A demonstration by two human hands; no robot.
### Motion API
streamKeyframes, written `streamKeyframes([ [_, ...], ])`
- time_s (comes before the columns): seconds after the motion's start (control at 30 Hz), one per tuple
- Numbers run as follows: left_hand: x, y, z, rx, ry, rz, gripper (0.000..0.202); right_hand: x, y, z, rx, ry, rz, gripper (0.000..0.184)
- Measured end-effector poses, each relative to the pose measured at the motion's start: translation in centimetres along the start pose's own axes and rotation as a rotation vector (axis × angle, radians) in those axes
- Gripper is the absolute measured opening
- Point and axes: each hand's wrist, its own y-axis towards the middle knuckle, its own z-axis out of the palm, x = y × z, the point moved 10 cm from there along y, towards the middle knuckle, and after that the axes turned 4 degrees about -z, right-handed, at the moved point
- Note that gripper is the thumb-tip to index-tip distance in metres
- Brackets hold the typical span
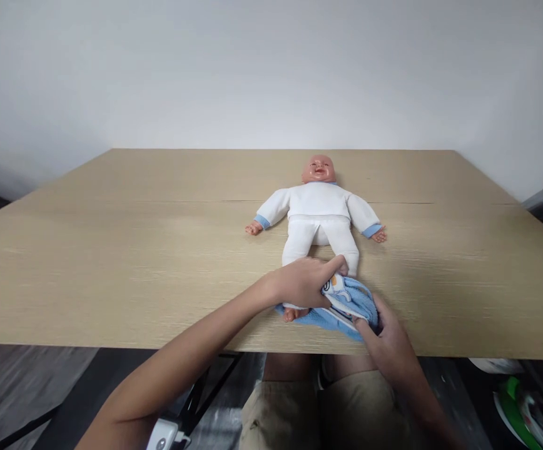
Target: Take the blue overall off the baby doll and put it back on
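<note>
A baby doll (319, 199) in a white outfit with blue cuffs lies on its back, its feet toward me. Around its feet is a bunched blue baby garment (353, 299) with white trim and a small printed figure. My left hand (302, 281) crosses over the doll's lower legs, its fingers closed at the garment's upper left edge and its thumb against the leg on the right. My right hand (386, 334) grips the garment's right side between thumb and fingers. One bare foot (294, 314) shows below my left hand; the other is hidden in the cloth.
The light wooden table (112, 262) has its front edge just below the garment. A pale wall (271, 75) stands behind it. Below the table are my legs in khaki shorts (281, 412), a white device (163, 434) and a green round object (515, 406) at the lower right.
</note>
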Motion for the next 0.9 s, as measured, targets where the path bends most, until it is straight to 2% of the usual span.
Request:
streamKeyframes([
  [0.13,0.8,-0.3,-0.4,-0.075,-0.301,0.047,0.055,-1.1,0.5,0.4,-0.026,0.233,0.096,0.05],
  [0.2,1.2,-0.4,-0.5,-0.117,-0.453,0.076,0.058,-0.9,0.9,0.9,-0.034,0.305,0.103,0.048],
  [0.33,1.8,-1.0,-1.1,-0.224,-0.616,0.107,0.068,0.4,2.0,0.8,-0.072,0.388,-0.021,0.041],
  [0.43,1.6,-1.8,-1.6,-0.294,-0.597,0.167,0.061,1.1,3.0,0.1,-0.051,0.38,-0.129,0.043],
  [0.57,2.4,-2.4,-2.2,-0.384,-0.549,0.196,0.048,2.9,4.2,-0.5,0.131,0.176,-0.233,0.035],
  [0.7,3.1,-2.6,-2.6,-0.438,-0.424,0.205,0.034,6.5,5.7,-1.3,0.317,-0.085,-0.409,0.021],
  [0.8,3.2,-3.5,-2.9,-0.446,-0.308,0.208,0.045,8.7,6.9,-1.4,0.463,-0.182,-0.56,0.016],
  [0.9,4.2,-5.4,-3.7,-0.506,-0.219,0.189,0.053,8.9,8.2,-1.4,0.6,-0.258,-0.591,0.019],
])
